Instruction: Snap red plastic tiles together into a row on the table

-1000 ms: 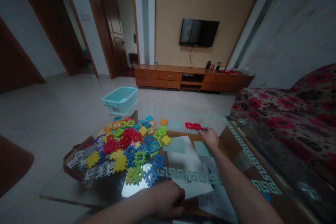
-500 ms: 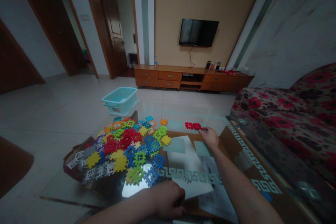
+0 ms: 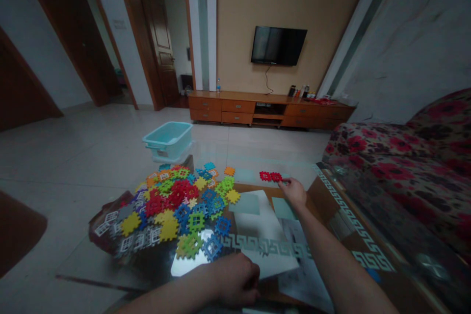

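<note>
Two red square interlocking tiles [image 3: 270, 176] with window-like cutouts lie side by side, edge to edge, toward the far side of the glass table [image 3: 91, 274]. At their right end, my right hand [image 3: 294, 192] pinches the edge of the nearer one between thumb and fingers. My left hand [image 3: 239, 279] rests at the near edge, curled into a loose fist, with nothing seen in it. A large heap of mixed tiles covers the left of the table, among them a blue tile [image 3: 212, 248], a green tile [image 3: 196, 222] and a yellow tile [image 3: 169, 229].
A light blue plastic tub [image 3: 169, 140] stands beyond the heap. White paper [image 3: 257, 225] shows under the glass between my arms. To the right is a flowered sofa [image 3: 390, 157]; a low wooden cabinet [image 3: 237, 108] and a television [image 3: 278, 45] are at the far wall.
</note>
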`<act>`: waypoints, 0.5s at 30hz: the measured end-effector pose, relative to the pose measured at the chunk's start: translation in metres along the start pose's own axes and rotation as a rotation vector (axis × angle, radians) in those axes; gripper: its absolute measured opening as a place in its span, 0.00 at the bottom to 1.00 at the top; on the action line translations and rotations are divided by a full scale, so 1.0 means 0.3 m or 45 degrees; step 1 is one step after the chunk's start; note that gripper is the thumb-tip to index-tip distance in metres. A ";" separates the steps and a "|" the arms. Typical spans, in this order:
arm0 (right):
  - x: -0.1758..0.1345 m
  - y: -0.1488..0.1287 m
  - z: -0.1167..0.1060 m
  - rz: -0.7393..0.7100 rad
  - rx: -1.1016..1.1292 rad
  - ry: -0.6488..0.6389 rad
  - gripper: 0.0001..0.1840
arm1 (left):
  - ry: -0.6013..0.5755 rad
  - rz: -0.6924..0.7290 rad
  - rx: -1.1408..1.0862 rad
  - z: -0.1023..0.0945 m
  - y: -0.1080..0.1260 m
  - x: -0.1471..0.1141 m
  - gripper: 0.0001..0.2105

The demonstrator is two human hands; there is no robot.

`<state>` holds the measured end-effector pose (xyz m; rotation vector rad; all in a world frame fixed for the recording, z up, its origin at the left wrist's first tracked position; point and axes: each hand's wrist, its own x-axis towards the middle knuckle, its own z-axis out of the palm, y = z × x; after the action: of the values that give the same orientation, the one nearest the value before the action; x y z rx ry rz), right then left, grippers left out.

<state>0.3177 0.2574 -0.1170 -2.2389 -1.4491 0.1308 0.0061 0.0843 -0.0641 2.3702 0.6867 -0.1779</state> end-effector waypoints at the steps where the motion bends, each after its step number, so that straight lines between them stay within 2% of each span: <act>1: 0.001 0.000 0.000 0.004 0.000 0.001 0.20 | 0.001 0.005 -0.003 -0.001 0.001 0.000 0.10; 9: 0.006 0.003 0.006 0.020 -0.006 0.005 0.19 | -0.017 -0.043 -0.013 -0.024 0.018 -0.009 0.10; 15: 0.005 0.003 0.005 0.011 -0.008 0.002 0.19 | -0.008 -0.014 -0.024 -0.011 0.006 -0.002 0.10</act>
<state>0.3188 0.2589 -0.1183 -2.2501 -1.4413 0.1278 0.0063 0.0851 -0.0603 2.3477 0.6961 -0.1829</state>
